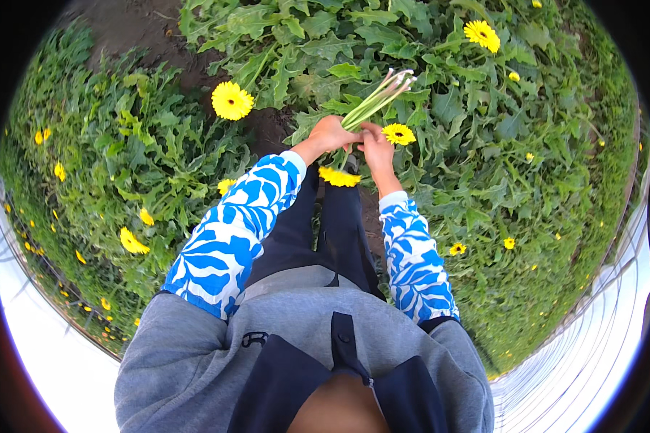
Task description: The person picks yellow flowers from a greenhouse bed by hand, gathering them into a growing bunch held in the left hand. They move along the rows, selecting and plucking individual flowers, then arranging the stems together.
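My left hand (330, 133) is closed around a bundle of green flower stems (374, 105), whose pale cut ends point up and to the right. Below that hand, yellow gerbera heads (339, 177) hang in front of my dark trousers. My right hand (377, 147) touches the bundle from the right, its fingers bent close to the left hand. Beside its knuckles shows another yellow gerbera (399, 134); whether this hand holds its stem is hidden. Both forearms wear blue and white patterned sleeves.
Leafy gerbera plants (455, 108) spread on both sides. A yellow gerbera (232, 100) stands ahead on the left, another (482, 35) at the upper right. Dark bare soil (141, 32) shows between the rows. Pale greenhouse-like sheeting (563, 368) lies along the rim.
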